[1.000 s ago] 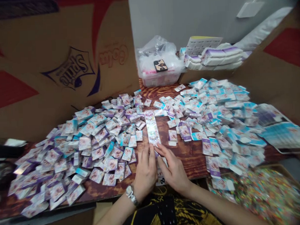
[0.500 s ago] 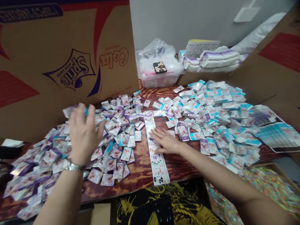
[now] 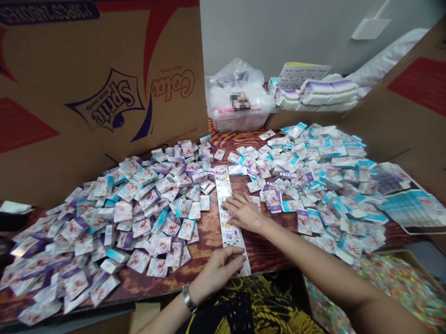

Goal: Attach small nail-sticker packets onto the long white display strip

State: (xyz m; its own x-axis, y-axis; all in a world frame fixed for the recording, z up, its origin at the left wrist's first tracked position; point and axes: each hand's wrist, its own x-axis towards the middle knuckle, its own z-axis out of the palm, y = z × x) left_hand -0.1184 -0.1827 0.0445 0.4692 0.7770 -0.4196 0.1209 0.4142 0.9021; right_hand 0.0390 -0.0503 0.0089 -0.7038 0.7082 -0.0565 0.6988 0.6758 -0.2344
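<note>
Head view: right hand (image 3: 245, 214) flat on printed strip (image 3: 224, 191).

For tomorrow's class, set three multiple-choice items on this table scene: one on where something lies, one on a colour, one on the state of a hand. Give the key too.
1. Where does the long printed strip lie?
A. Inside the plastic box
B. Between the left heap of packets and the right heap of packets
C. On top of the cardboard sheet

2. Which colours mark the packets?
A. Turquoise and purple
B. Red and black
C. Orange and green

3. How is the right hand placed?
A. Clenched around a packet
B. Raised against the wall
C. Lying open on the strip

Key:
1. B: the strip lies on the bare wooden table between the heaps.
2. A: those bands show along the packets.
3. C: its open fingers rest on the strip.
</note>
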